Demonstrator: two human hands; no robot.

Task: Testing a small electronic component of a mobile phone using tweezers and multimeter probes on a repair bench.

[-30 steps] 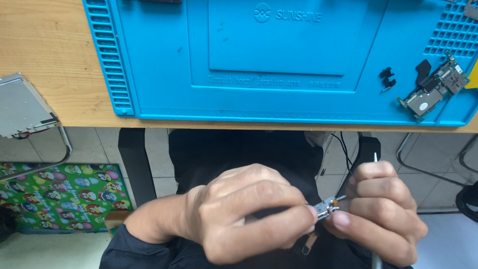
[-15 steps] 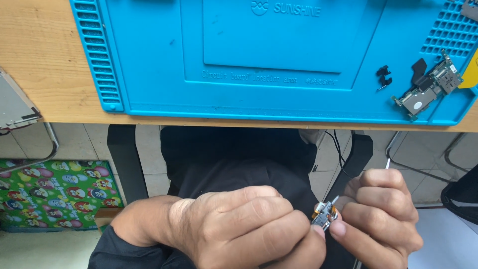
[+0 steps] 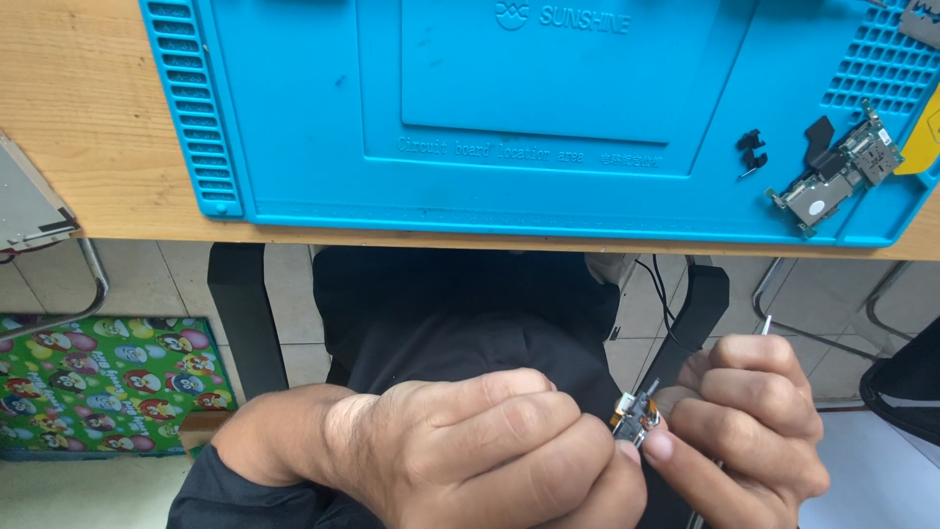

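Note:
Both hands are held low over my lap, below the table edge. My left hand (image 3: 470, 456) pinches a small metal electronic part (image 3: 634, 417) between its fingertips. My right hand (image 3: 749, 421) touches the same part with thumb and forefinger and also grips a thin metal tool (image 3: 766, 324), whose tip sticks up above the fist. The part is tiny, silvery with a bit of orange, and mostly covered by fingers.
A blue silicone work mat (image 3: 548, 118) lies on the wooden table (image 3: 78, 127). On its right side rest a small circuit board assembly (image 3: 837, 176) and little black pieces (image 3: 751, 152). A grey metal plate (image 3: 24, 206) juts out at left. Chair arms (image 3: 240, 313) flank my lap.
The view has shifted a little, so the table and mat sit slightly higher and to the right. Both hands stay together on the small part, turning it slightly.

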